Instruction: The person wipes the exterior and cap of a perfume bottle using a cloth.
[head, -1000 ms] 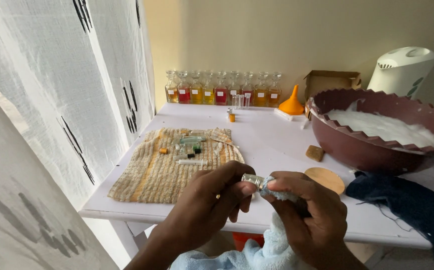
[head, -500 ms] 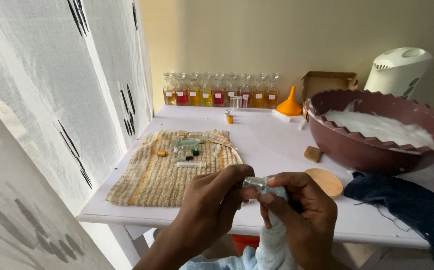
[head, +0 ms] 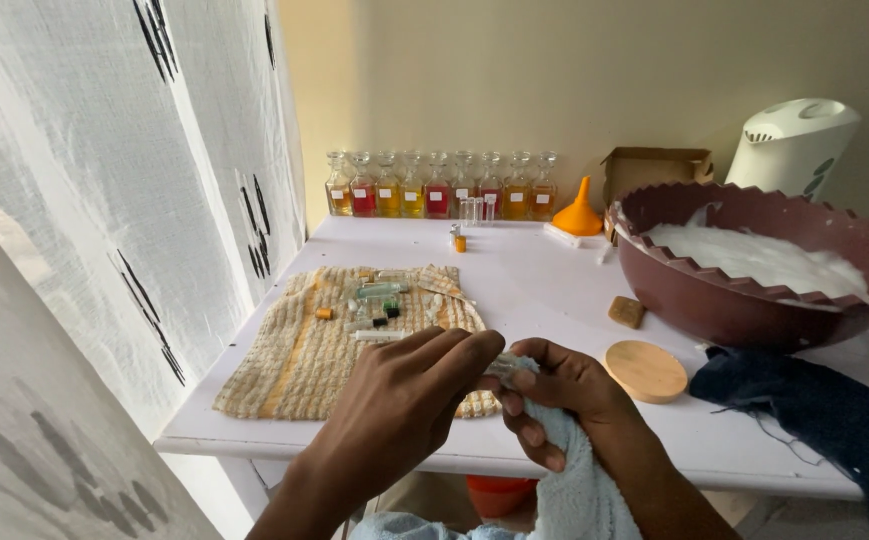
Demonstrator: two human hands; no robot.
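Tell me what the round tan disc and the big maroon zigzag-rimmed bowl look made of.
The round tan disc looks like wood or bamboo with a matte finish: its face is pale, even and without shine. The big maroon zigzag-rimmed bowl looks like moulded plastic: its wall is smooth with a soft sheen, and the sawtooth rim is uniform.

Along the wall behind the white table (head: 554, 290) stand eight stoppered glass bottles (head: 443, 186) of yellow, amber and red liquid. On that table: one orange funnel (head: 579, 212), one maroon zigzag-rimmed basin (head: 724, 300), one round wooden lid (head: 645, 370), one small brown block (head: 626, 311), one open cardboard box (head: 654, 165), one striped beige towel (head: 304, 355).
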